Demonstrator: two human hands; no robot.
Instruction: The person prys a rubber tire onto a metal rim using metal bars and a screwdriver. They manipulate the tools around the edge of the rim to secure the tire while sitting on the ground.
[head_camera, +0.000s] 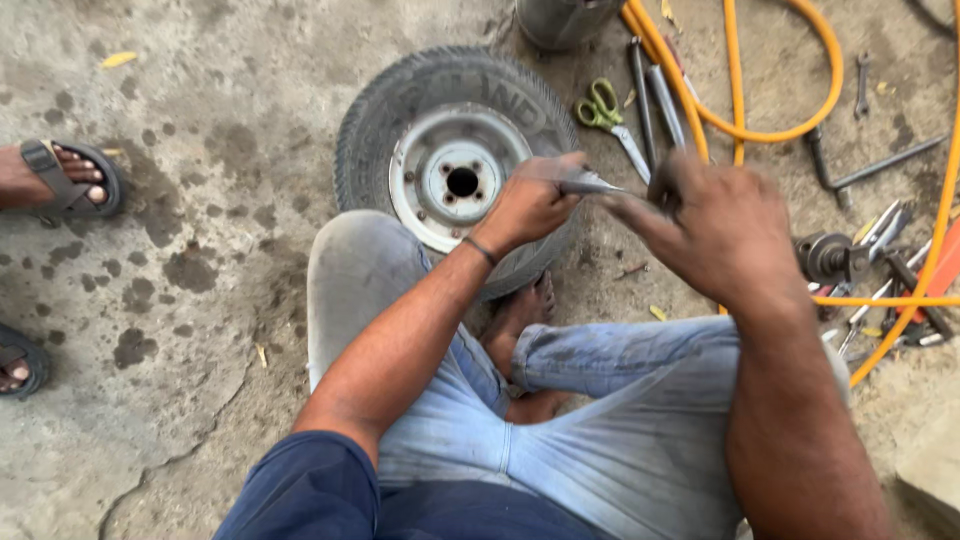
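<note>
One wheel, one scissors, two hands.

Black tyre with a grey-white rim by your knee, green-handled scissors, orange-yellow hose, your faded blue jeans, grey floor blotched dark.

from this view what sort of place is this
Likely a roadside tyre repair spot: a small wheel lies on stained concrete floor, with an orange hose and scattered hand tools.
</note>
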